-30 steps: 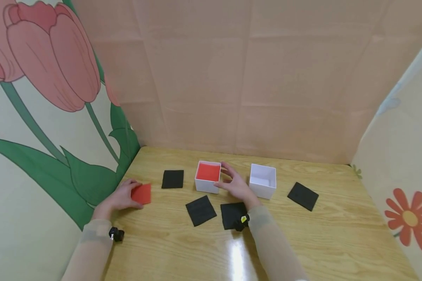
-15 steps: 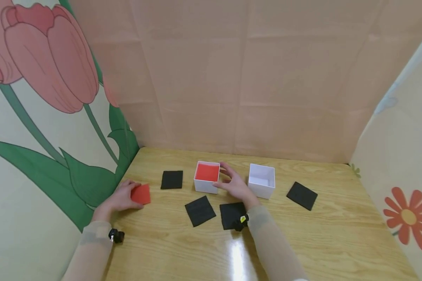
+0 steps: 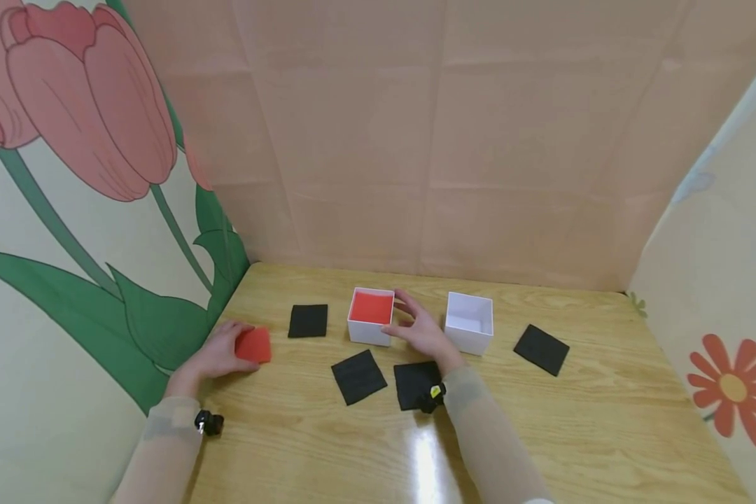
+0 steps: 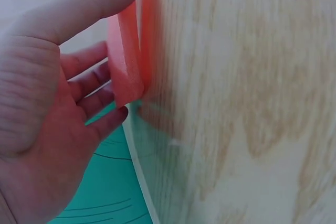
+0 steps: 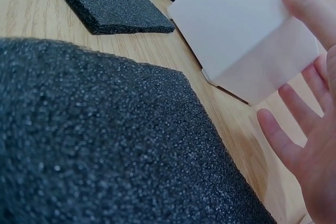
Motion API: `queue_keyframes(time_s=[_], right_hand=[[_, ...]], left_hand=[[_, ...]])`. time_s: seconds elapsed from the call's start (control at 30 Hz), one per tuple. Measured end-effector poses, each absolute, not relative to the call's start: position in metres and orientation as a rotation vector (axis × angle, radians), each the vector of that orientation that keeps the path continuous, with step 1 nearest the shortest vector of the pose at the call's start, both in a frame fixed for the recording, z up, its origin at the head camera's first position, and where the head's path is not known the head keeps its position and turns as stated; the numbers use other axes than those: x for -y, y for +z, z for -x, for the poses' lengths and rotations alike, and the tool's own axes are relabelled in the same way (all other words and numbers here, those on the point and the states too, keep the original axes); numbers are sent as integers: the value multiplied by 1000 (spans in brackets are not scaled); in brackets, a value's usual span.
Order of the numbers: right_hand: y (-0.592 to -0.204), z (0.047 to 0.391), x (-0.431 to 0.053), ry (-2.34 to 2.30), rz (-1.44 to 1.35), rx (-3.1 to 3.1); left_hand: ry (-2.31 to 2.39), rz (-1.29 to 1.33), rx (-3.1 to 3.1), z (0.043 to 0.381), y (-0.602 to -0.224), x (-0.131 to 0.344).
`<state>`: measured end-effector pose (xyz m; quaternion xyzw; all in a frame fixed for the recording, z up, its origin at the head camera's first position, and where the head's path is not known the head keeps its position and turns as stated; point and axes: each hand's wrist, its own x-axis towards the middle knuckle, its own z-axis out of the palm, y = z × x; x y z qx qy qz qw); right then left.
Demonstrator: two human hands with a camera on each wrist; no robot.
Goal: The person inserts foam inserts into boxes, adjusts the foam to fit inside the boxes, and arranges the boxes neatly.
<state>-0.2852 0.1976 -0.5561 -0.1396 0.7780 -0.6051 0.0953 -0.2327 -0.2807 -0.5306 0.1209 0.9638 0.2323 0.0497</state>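
At the table's left side, my left hand point(image 3: 222, 350) holds a red foam square point(image 3: 257, 344) between thumb and fingers. In the left wrist view the red foam square point(image 4: 124, 61) is bent and stands on edge close over the wood. My right hand point(image 3: 425, 334) holds a white box point(image 3: 369, 334) at its right side, thumb at the front corner and fingers toward the back. A red sheet point(image 3: 372, 309) fills that box near the rim. The right wrist view shows the thumb on the edge of the white box point(image 5: 226, 19), the fingers beside its wall.
A second white box point(image 3: 468, 341), open at the top, stands right of my right hand. Several black foam squares lie flat: one left of the red-filled box point(image 3: 309, 321), two in front point(image 3: 359, 378), one at the far right point(image 3: 542, 350). Printed cloth walls enclose the table.
The red foam square in my left hand has gone from lying flat to bent and tilted. My right hand and the boxes have stayed in place.
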Motion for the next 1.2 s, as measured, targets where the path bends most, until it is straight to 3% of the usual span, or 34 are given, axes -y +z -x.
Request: queue_keyframes(time_s=[0.53, 1.2], right_hand=[[-555, 288, -196, -1810, 421, -2301], [-556, 285, -198, -1798, 407, -2306]], left_hand=[[795, -406, -2947, 238, -515, 260], [992, -564, -2850, 259, -506, 185]])
